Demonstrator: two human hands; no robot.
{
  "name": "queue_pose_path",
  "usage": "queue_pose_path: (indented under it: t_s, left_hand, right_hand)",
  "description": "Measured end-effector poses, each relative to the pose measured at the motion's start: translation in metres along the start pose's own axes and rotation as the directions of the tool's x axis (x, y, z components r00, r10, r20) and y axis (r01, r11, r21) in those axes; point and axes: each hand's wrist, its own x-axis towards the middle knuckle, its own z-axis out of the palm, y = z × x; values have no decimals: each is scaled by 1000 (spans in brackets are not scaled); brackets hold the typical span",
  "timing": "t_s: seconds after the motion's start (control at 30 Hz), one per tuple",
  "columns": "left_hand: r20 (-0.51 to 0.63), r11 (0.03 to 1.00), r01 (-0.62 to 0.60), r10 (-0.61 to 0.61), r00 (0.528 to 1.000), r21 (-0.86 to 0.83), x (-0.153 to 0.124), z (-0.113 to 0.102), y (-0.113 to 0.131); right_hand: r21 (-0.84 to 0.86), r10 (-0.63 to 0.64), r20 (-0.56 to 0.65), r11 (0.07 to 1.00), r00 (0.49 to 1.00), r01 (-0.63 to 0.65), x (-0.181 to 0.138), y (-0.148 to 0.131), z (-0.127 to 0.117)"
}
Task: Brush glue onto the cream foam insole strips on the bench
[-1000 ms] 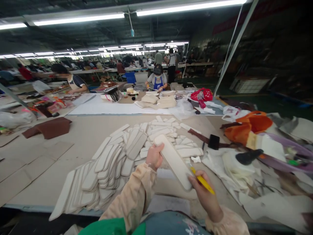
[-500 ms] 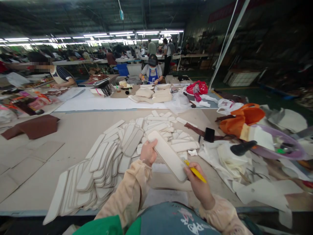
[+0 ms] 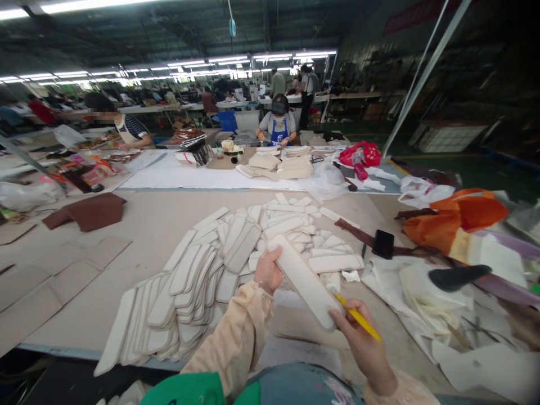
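My left hand (image 3: 269, 271) grips the upper end of a long, cream, round-cornered padded piece (image 3: 304, 282), thumb on top. The piece slants down to the right in front of me. At its lower end my right hand (image 3: 363, 332) touches the edge with the thumb. Between the fingers of that hand sits a slim yellow-handled tool (image 3: 361, 322); its tip is too small to identify. Many similar cream pieces (image 3: 185, 287) lie fanned and stacked to the left of my hands, and a looser heap (image 3: 291, 216) spreads behind them.
To the right lie a black flat device (image 3: 383, 243) on a brown strip, an orange bag (image 3: 455, 219), and a black-handled object (image 3: 458, 277) among white scraps. Brown sheet material (image 3: 88, 211) rests at the left. A co-worker (image 3: 277, 124) sits across the far table.
The whole scene has shifted to the right in my view, as my head has turned left. Both hands keep hold of the cream piece and the yellow-handled tool at much the same slant.
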Motion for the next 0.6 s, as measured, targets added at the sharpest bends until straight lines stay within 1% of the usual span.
queue_pose_path:
  t_s: [0.1,0.17,0.3,0.53,0.6]
  left_hand:
    - [-10,1000,12,-12,1000,10,7,-3,4]
    - [-11,1000,0,0,1000,28,12,-4,6]
    - [-57,999,-22,25,998,50,20,-9,6]
    - [-126,1000,0,3,992,23,34,-21,6]
    - [-117,1000,3,-2,993,10,34,-22,3]
  right_hand:
    - [-43,-10,-8,999,1000,9,0,6,0]
    - [-72,-10,-14,997,1000,9,0,7,1]
    - [-133,-5,-35,991,999,1,1,4,6]
    - [-229,-41,-87,973,995,20,4,8,14]
    - [-236,-47,-97,972,994,23,5,13,16]
